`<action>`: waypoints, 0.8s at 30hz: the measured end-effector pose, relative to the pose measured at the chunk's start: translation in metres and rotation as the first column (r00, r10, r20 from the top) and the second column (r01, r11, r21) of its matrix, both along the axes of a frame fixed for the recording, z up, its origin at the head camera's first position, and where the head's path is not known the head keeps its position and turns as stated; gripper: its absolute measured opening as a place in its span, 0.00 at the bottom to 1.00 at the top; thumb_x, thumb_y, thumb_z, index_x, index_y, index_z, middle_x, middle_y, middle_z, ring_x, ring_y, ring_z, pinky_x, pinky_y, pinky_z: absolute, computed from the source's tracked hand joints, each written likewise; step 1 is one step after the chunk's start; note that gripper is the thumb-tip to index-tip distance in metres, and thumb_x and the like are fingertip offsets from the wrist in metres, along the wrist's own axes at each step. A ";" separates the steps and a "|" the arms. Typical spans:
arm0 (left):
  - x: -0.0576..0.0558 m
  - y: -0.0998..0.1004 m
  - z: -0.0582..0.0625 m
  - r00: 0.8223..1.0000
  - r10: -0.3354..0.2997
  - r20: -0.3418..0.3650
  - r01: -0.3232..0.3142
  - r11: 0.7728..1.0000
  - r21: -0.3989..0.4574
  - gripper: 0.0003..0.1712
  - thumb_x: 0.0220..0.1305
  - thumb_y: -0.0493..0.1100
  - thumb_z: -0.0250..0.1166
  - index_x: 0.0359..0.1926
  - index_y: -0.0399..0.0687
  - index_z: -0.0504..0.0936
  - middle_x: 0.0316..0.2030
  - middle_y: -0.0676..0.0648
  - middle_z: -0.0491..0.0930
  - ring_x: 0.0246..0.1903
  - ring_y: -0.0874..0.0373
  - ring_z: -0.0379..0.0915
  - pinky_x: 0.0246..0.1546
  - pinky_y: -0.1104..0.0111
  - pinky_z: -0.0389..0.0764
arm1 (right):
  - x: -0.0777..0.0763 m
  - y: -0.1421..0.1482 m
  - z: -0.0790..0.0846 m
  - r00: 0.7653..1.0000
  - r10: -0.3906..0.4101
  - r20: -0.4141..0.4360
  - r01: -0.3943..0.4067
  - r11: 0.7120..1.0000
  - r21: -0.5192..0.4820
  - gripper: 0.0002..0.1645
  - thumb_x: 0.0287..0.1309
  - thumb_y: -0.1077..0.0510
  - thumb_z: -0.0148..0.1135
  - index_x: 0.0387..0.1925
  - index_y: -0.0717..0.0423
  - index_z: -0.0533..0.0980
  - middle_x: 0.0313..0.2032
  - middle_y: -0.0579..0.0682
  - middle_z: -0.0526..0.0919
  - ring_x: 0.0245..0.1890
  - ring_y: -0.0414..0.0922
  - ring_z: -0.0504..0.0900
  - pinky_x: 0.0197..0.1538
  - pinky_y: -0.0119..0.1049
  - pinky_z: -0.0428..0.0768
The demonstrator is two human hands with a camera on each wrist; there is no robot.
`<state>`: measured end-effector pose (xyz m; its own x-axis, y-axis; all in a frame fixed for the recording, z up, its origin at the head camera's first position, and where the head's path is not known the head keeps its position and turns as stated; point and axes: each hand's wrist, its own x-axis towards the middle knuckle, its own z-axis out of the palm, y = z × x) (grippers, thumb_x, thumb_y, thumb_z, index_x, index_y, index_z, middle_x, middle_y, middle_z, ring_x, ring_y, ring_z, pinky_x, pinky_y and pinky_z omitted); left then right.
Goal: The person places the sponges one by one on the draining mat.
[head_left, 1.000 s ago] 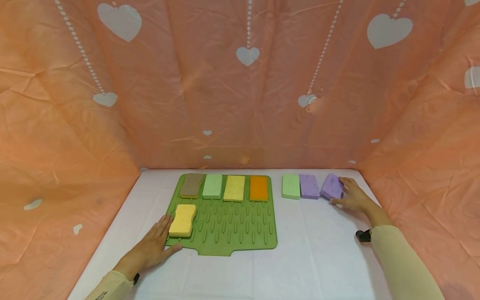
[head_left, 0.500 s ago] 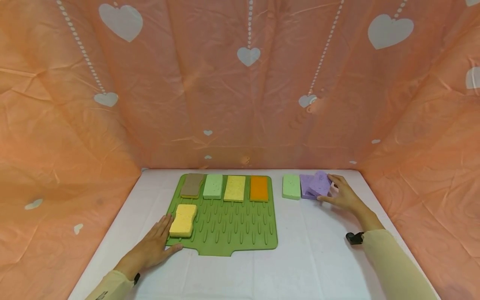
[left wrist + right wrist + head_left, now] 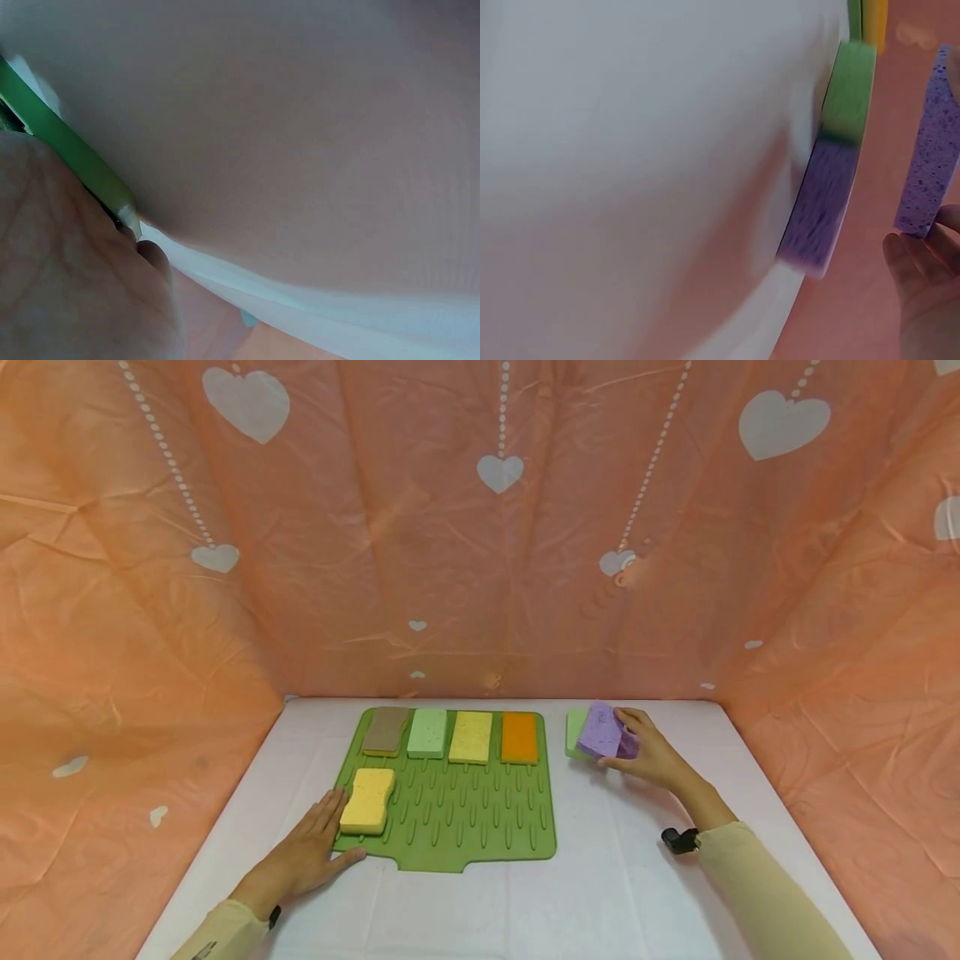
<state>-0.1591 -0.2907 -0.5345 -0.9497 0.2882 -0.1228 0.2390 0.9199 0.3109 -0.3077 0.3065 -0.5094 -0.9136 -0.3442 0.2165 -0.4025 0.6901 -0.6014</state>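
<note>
My right hand (image 3: 647,752) pinches a purple sponge (image 3: 600,729) between thumb and fingers. In the right wrist view this held sponge (image 3: 930,150) is raised off the table, apart from a second purple sponge (image 3: 821,202) and a light green sponge (image 3: 849,90) lying end to end. From the head, it overlaps both of those. My left hand (image 3: 303,852) lies flat with its fingers on the left edge of the green mat (image 3: 472,827), beside a yellow notched sponge (image 3: 367,802). The left wrist view shows the palm (image 3: 67,262) against the mat's edge (image 3: 82,157).
Along the mat's back edge lie a grey-topped sponge (image 3: 386,731), a mint green sponge (image 3: 427,732), a pale yellow sponge (image 3: 471,737) and an orange sponge (image 3: 519,737). An orange curtain (image 3: 495,568) with hearts encloses the white table (image 3: 525,910) at the back and sides.
My right hand has lifted the purple sponge from the right end of the row and carried it left over the other purple one to the light green one. The left hand stays put.
</note>
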 end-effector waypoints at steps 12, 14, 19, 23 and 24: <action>0.000 0.001 0.002 1.000 0.001 0.009 -0.001 1.000 0.009 0.62 0.75 0.72 0.59 0.84 0.28 0.47 0.85 0.31 0.42 0.84 0.32 0.36 0.81 0.37 0.47 | 0.010 -0.050 0.000 0.997 0.080 -0.006 -0.080 0.996 -0.031 0.65 0.54 0.47 0.86 0.80 0.72 0.58 0.77 0.67 0.62 0.76 0.70 0.63 0.75 0.71 0.64; 0.000 0.001 0.002 1.000 0.002 0.009 -0.002 1.000 0.017 0.62 0.75 0.71 0.60 0.84 0.28 0.47 0.85 0.31 0.42 0.84 0.32 0.36 0.81 0.37 0.47 | 0.012 -0.058 -0.001 0.996 0.091 -0.004 -0.091 0.996 -0.019 0.65 0.55 0.46 0.85 0.80 0.72 0.58 0.78 0.67 0.61 0.77 0.71 0.62 0.75 0.71 0.64; 0.001 0.002 0.003 1.000 0.002 0.009 -0.002 1.000 0.024 0.62 0.75 0.71 0.61 0.84 0.28 0.47 0.85 0.31 0.42 0.84 0.32 0.35 0.81 0.37 0.47 | 0.018 -0.079 0.002 0.992 0.124 -0.014 -0.124 0.992 -0.023 0.65 0.55 0.45 0.85 0.81 0.70 0.59 0.79 0.66 0.61 0.77 0.69 0.64 0.76 0.69 0.65; 0.001 0.002 0.004 1.000 0.003 0.011 -0.004 1.000 0.022 0.62 0.75 0.71 0.61 0.84 0.28 0.47 0.85 0.31 0.42 0.84 0.32 0.35 0.81 0.37 0.47 | 0.020 -0.096 0.002 0.991 0.132 -0.013 -0.133 0.991 -0.021 0.66 0.55 0.43 0.85 0.81 0.69 0.58 0.79 0.66 0.60 0.78 0.67 0.64 0.76 0.66 0.66; 0.001 0.002 0.004 1.000 0.002 0.008 -0.003 1.000 0.019 0.62 0.75 0.71 0.60 0.84 0.28 0.47 0.85 0.31 0.42 0.84 0.32 0.36 0.81 0.37 0.47 | 0.021 -0.100 0.001 0.991 0.135 -0.013 -0.135 0.991 -0.024 0.66 0.55 0.43 0.85 0.81 0.69 0.58 0.79 0.66 0.61 0.78 0.67 0.63 0.77 0.66 0.66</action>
